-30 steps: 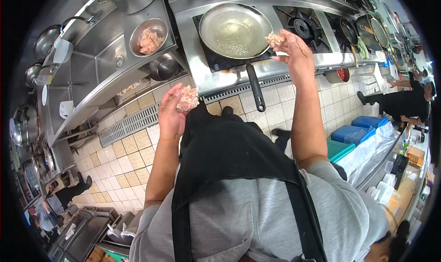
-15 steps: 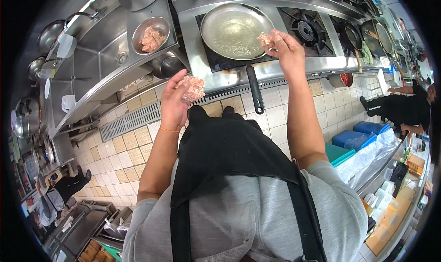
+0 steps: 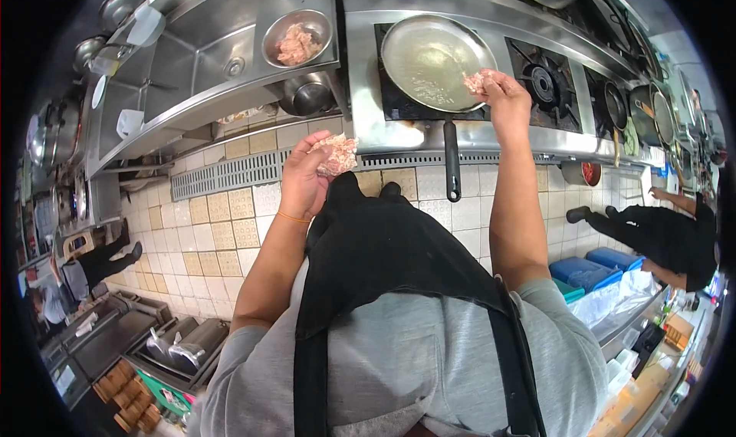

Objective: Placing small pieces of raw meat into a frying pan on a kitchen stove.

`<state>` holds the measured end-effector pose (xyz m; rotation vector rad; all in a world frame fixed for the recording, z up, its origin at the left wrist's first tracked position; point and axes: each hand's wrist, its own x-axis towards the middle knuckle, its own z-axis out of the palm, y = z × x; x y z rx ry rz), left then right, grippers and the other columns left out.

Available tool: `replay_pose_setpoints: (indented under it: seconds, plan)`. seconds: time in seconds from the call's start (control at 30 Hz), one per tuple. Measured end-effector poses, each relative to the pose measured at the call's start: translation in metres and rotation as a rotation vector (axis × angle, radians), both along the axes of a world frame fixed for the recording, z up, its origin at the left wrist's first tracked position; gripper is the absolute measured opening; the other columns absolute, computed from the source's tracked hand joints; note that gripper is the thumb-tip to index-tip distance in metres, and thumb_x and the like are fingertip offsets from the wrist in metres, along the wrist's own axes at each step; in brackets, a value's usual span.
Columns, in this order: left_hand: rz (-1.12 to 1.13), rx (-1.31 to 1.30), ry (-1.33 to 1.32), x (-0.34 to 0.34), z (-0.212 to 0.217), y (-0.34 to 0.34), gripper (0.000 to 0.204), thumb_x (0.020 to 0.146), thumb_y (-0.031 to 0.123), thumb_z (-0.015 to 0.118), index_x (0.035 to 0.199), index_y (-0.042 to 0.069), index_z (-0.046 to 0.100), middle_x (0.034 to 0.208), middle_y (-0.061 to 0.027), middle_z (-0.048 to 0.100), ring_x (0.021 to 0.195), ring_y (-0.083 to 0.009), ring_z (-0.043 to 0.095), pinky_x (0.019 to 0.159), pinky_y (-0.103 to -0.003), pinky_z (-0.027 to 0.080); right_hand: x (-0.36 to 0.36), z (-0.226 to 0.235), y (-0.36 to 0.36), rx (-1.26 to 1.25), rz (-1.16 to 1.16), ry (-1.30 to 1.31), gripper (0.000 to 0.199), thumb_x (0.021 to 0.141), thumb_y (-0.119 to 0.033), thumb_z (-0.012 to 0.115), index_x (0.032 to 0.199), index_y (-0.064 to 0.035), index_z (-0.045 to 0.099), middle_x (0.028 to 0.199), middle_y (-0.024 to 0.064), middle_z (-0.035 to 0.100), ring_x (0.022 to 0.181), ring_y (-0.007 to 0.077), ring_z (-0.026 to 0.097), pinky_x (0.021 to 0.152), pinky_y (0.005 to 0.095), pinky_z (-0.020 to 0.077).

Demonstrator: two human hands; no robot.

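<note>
My left hand is closed around a lump of pale pink minced meat, held in front of the stove over the floor. A smaller pinch of the same minced meat sits between the fingertips of my right hand, over the right rim of a frying pan. Clear, shiny liquid that looks like oil covers the pan's base, and its black handle points toward me. More minced meat lies in a steel bowl to the pan's left.
Left of the stove is a steel sink. A bare burner stands right of the pan, with a smaller pan beyond it. Another person is at the far right, and one more at the far left.
The view has shifted, so the stove and sink sit farther right in the picture. Both hands still hold their meat, the right one staying by the pan's right rim.
</note>
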<state>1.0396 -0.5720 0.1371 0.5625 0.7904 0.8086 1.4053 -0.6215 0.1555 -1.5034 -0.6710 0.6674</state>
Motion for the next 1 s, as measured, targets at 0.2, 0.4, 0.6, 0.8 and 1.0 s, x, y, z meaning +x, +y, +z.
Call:
replay_pose_setpoints:
  seconds: [0.2,0.4,0.6,0.8,1.0]
  plan:
    - [-0.011,0.003,0.029,-0.004,0.000,-0.005,0.031,0.098,0.004,0.053,0.128,0.000,0.051,0.118,-0.0184,0.066,0.106,-0.0280,0.068,0.088,-0.042,0.059,0.002,-0.014,0.002,-0.078,0.032,-0.048,0.020,0.097,-0.003,0.061,0.110,0.0106,0.066,0.103,0.0150,0.072,0.088,0.0194,0.071,0.080,0.0308,0.0601]
    - [-0.012,-0.025,-0.013,0.010,0.003,-0.006,0.031,0.098,0.006,0.052,0.128,0.000,0.050,0.120,-0.0192,0.065,0.107,-0.0291,0.068,0.091,-0.042,0.058,0.005,-0.040,0.024,-0.160,0.208,-0.031,0.020,0.096,-0.006,0.063,0.110,0.0083,0.067,0.109,0.0132,0.071,0.093,0.0180,0.070,0.081,0.0323,0.0605]
    - [-0.001,0.009,-0.113,0.028,0.011,-0.004,0.033,0.100,0.012,0.050,0.131,0.001,0.048,0.123,-0.0186,0.064,0.109,-0.0295,0.067,0.097,-0.045,0.055,-0.079,-0.002,0.005,-0.206,0.590,-0.317,0.038,0.091,-0.015,0.075,0.126,-0.0026,0.067,0.118,0.0106,0.070,0.101,0.0180,0.067,0.083,0.0333,0.0584]
    - [-0.042,-0.013,-0.233,0.043,0.013,-0.010,0.033,0.103,0.020,0.052,0.132,0.006,0.047,0.122,-0.0124,0.061,0.110,-0.0231,0.064,0.090,-0.040,0.057,-0.145,0.007,-0.006,0.000,0.672,-0.672,0.042,0.083,-0.012,0.079,0.123,-0.0050,0.067,0.107,0.0118,0.070,0.090,0.0233,0.069,0.076,0.0357,0.0559]
    - [-0.238,0.125,0.076,0.044,0.008,-0.008,0.037,0.096,0.010,0.067,0.130,0.006,0.055,0.117,-0.0094,0.067,0.103,-0.0215,0.068,0.085,-0.039,0.059,-0.129,0.016,-0.005,-0.089,0.740,-0.589,0.030,0.084,-0.004,0.073,0.114,-0.0028,0.070,0.099,0.0090,0.071,0.081,0.0163,0.066,0.073,0.0322,0.0538]
